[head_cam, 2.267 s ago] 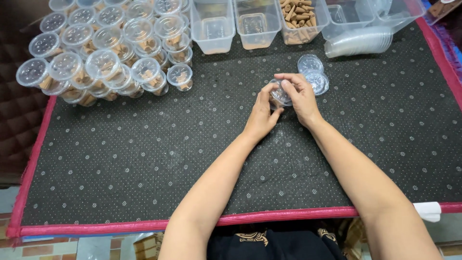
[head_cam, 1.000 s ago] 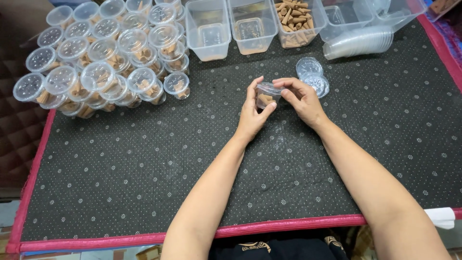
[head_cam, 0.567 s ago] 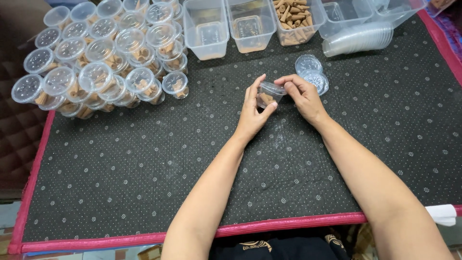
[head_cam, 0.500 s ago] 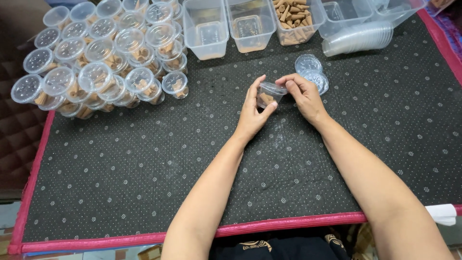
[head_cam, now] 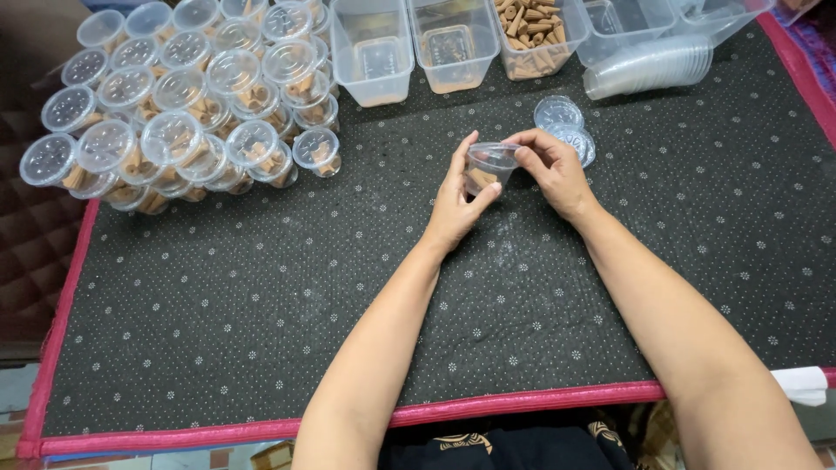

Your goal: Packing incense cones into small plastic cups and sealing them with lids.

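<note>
On the black dotted mat (head_cam: 261, 331), right of the heap of lidded clear cups (head_cam: 183, 113), left hand (head_cam: 457, 204) and right hand (head_cam: 549, 170) clasp a small clear plastic cup (head_cam: 488, 165) holding brown pieces; lidding seems under way; pressing its rim evenly comes next.

2 bare forearms, no sleeves; dark garment (head_cam: 514, 444) with gold print.

Lidded cups (head_cam: 187, 104) lie left, tubs (head_cam: 453, 39) behind, loose lids (head_cam: 566, 129) right of hands.
</note>
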